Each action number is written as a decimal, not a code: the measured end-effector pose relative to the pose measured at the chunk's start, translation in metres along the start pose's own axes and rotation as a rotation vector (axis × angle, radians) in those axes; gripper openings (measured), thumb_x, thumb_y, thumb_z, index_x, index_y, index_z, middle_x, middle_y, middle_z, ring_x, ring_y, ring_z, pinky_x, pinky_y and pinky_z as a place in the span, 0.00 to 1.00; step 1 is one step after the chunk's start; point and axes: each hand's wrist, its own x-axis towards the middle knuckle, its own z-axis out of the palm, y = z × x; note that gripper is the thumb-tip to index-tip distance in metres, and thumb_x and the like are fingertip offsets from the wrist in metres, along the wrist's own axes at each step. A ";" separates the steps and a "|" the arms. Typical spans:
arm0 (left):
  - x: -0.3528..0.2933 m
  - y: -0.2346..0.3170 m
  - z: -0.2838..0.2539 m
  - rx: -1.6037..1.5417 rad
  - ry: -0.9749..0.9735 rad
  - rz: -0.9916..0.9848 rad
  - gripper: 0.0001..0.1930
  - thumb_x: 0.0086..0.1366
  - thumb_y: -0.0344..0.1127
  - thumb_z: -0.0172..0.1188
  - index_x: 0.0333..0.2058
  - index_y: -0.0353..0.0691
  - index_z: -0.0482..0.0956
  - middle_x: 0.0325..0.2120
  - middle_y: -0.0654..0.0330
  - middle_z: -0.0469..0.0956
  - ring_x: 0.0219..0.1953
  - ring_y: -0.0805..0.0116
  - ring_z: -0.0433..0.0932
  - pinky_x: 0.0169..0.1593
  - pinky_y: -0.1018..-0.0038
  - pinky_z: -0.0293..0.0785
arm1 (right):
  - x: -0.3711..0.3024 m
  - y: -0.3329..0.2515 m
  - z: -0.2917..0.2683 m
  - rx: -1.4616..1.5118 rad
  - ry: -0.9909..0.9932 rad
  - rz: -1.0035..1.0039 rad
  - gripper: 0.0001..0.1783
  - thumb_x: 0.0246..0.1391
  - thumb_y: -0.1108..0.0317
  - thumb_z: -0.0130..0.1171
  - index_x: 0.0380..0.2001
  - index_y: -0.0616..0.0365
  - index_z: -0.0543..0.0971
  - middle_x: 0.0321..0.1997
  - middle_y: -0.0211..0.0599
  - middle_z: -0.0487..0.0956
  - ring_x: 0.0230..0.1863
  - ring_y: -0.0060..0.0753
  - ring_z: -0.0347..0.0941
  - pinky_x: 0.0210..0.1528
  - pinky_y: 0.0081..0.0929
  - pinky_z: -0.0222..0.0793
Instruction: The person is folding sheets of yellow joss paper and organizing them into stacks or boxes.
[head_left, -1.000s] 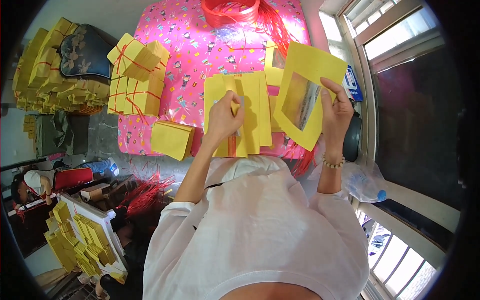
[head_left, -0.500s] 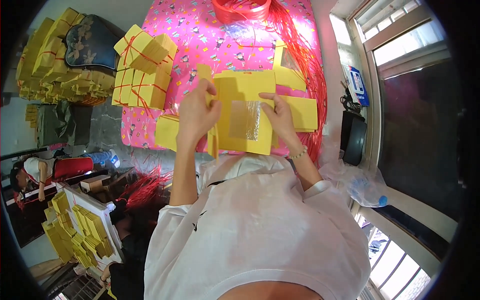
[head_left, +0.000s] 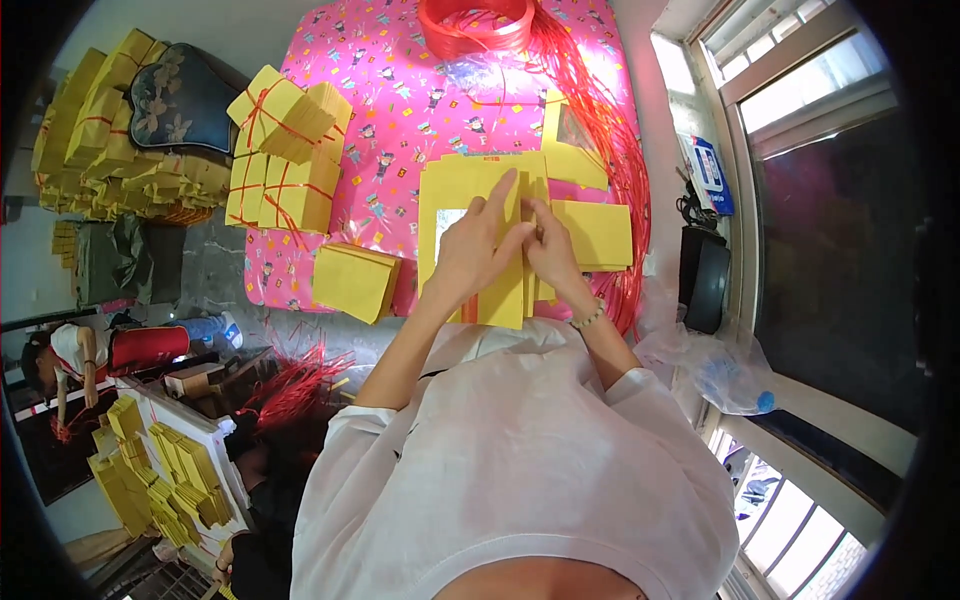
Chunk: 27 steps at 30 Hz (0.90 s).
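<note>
A yellow paper envelope [head_left: 505, 290] with a clear window lies in front of me, on top of other yellow sheets whose edges show. My left hand [head_left: 478, 248] rests across it, covering part of the window, with the index finger stretched out and the thumb apart. At the envelope's right edge is my right hand [head_left: 553, 258], its fingers curled in and appearing to pinch that edge. Small folded yellow envelopes [head_left: 592, 236] lie just right of it. A short stack of yellow envelopes [head_left: 352, 283] sits left of my left forearm.
Red-tied yellow bundles [head_left: 284, 192] stand at the left of the pink patterned table [head_left: 395, 120]. A red strapping coil [head_left: 475, 38] lies at the back, with red strands [head_left: 625, 190] hanging along the right edge. Another windowed envelope [head_left: 572, 165] lies nearby. A person [head_left: 78, 350] sits far left.
My left hand has moved right, from the envelope's left edge onto its face. My right hand has shifted slightly, its fingers now curled at the edge. The flap at the left no longer shows.
</note>
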 end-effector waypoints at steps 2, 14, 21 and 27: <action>-0.002 -0.012 -0.003 -0.102 0.017 0.000 0.35 0.60 0.40 0.58 0.63 0.36 0.54 0.36 0.44 0.72 0.29 0.51 0.76 0.35 0.61 0.73 | -0.002 -0.012 -0.005 -0.084 -0.036 0.158 0.20 0.56 0.76 0.47 0.54 0.60 0.66 0.33 0.47 0.76 0.38 0.39 0.75 0.41 0.31 0.70; -0.027 -0.085 0.020 -0.688 0.269 -0.369 0.23 0.61 0.31 0.56 0.53 0.33 0.62 0.33 0.54 0.76 0.32 0.62 0.76 0.40 0.68 0.72 | -0.020 0.004 0.002 -0.168 0.053 -0.087 0.24 0.58 0.71 0.51 0.57 0.62 0.62 0.49 0.45 0.70 0.44 0.34 0.72 0.43 0.28 0.71; -0.026 -0.097 0.017 -0.353 0.391 -0.048 0.17 0.61 0.26 0.53 0.49 0.35 0.65 0.31 0.60 0.75 0.32 0.68 0.76 0.37 0.71 0.71 | -0.012 0.014 -0.010 0.062 0.105 0.040 0.21 0.60 0.67 0.49 0.55 0.63 0.64 0.49 0.45 0.70 0.45 0.34 0.72 0.44 0.31 0.71; -0.016 -0.066 -0.019 -1.253 0.233 -0.221 0.15 0.61 0.24 0.53 0.48 0.36 0.68 0.41 0.60 0.76 0.40 0.74 0.76 0.43 0.77 0.73 | 0.003 -0.002 -0.039 0.468 0.131 0.179 0.20 0.64 0.67 0.44 0.58 0.59 0.64 0.53 0.37 0.69 0.54 0.29 0.68 0.48 0.28 0.70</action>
